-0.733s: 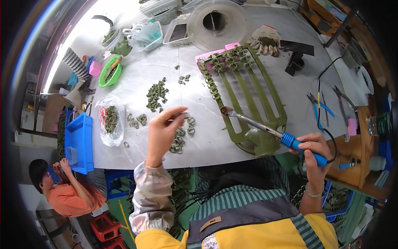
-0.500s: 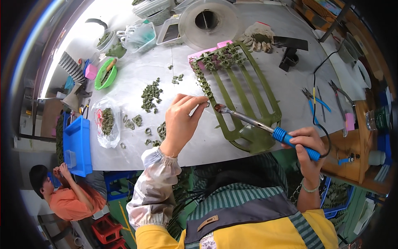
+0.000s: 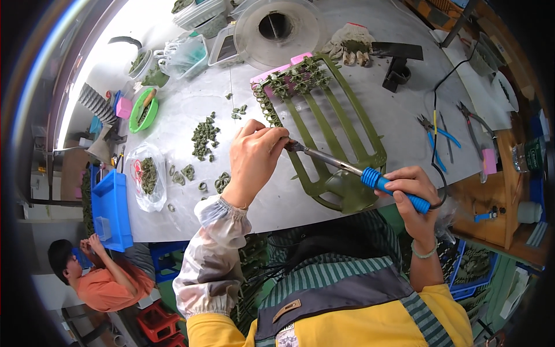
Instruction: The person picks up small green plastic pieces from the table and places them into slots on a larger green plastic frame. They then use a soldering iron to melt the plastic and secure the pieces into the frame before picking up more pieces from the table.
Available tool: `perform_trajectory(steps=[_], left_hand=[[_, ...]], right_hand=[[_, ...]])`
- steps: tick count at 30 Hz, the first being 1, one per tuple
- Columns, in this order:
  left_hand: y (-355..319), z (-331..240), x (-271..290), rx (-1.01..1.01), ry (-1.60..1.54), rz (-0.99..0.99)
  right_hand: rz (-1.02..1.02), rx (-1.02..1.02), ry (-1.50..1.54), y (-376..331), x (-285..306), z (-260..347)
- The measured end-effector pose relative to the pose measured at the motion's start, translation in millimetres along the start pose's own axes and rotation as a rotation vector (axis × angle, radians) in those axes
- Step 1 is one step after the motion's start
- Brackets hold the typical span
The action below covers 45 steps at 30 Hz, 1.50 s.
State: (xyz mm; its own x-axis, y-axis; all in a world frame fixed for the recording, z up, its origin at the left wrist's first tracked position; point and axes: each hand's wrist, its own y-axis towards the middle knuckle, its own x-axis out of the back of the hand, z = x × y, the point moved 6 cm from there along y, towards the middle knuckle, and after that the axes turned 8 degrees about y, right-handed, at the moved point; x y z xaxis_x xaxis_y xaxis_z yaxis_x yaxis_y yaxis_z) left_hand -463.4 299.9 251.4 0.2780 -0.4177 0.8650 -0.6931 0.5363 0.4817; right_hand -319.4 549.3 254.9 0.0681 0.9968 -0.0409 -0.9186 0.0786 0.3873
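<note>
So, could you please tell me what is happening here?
The right hand grips a blue-handled soldering iron, its tip close to the left hand, which is pinched beside the left bar of a green frame. Whether it holds a small piece is hard to tell. The frame lies on the table, with small green parts clustered along its far end. Loose green rings and a pile of small green pieces lie to its left.

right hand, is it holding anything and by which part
The right hand holds a corded tool, apparently a soldering iron, by its blue handle.
</note>
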Motion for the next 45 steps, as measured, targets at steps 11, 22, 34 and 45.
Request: perform_trajectory(steps=[11, 22, 34, 45], left_hand=[[-4.9, 20.9, 26.9, 0.107, -0.321, -0.018], [-234.0, 208.0, 99.6, 0.96, 0.165, 0.205], [-104.3, 92.9, -0.7, 0.442, 0.048, 0.332], [-120.9, 113.0, 13.2, 0.781, -0.457, -0.031]], right_hand=[[0.007, -0.019, -0.089, -13.9, 27.5, 20.5], [0.004, -0.036, -0.075, -12.2, 19.3, 24.1], [-0.022, -0.036, -0.088, -17.4, 16.8, 36.2], [-0.047, -0.046, -0.079, -15.3, 19.3, 35.1]])
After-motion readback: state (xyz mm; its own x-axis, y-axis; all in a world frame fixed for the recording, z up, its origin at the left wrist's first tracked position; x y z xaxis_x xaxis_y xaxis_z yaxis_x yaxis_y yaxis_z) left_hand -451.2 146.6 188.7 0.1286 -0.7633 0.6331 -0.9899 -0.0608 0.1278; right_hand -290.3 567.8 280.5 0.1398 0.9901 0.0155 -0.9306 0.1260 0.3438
